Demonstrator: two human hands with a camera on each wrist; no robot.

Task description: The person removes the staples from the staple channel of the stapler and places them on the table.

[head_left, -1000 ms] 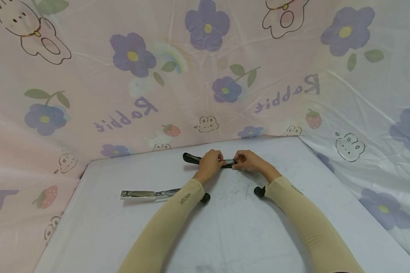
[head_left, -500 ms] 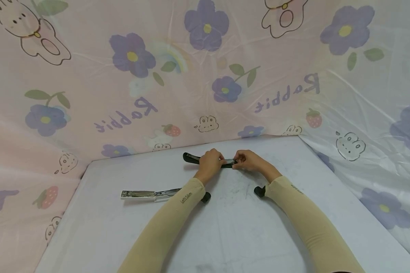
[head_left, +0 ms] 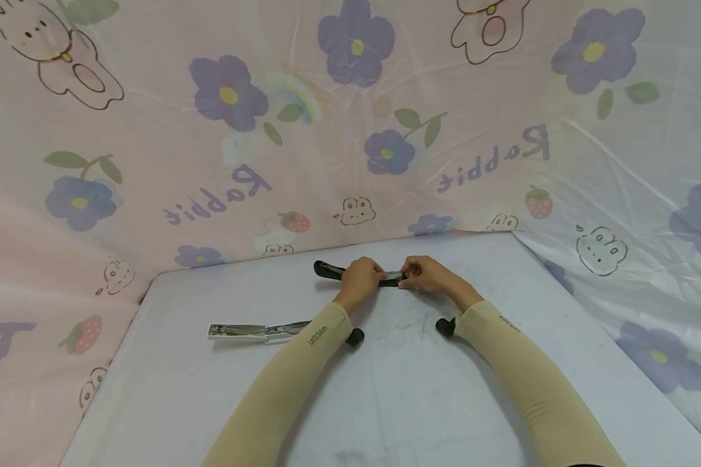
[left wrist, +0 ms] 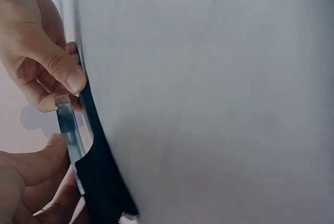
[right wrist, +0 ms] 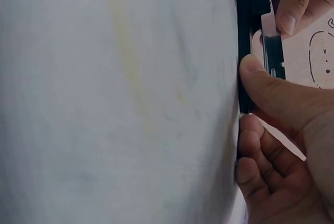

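A black stapler lies opened out near the back of the white table, its metal staple rail exposed. Midway along it my left hand pinches the rail, the thumb against its side. My right hand grips the stapler's right end, with the thumb pressed on the black base and the other fingers curled at the tip. A short gap shows between rail and base in both wrist views. My left hand covers the stapler's middle in the head view.
A second stapler, white and also opened, lies on the table to the left, its right part hidden by my left sleeve. Patterned cloth hangs along the table's back and sides.
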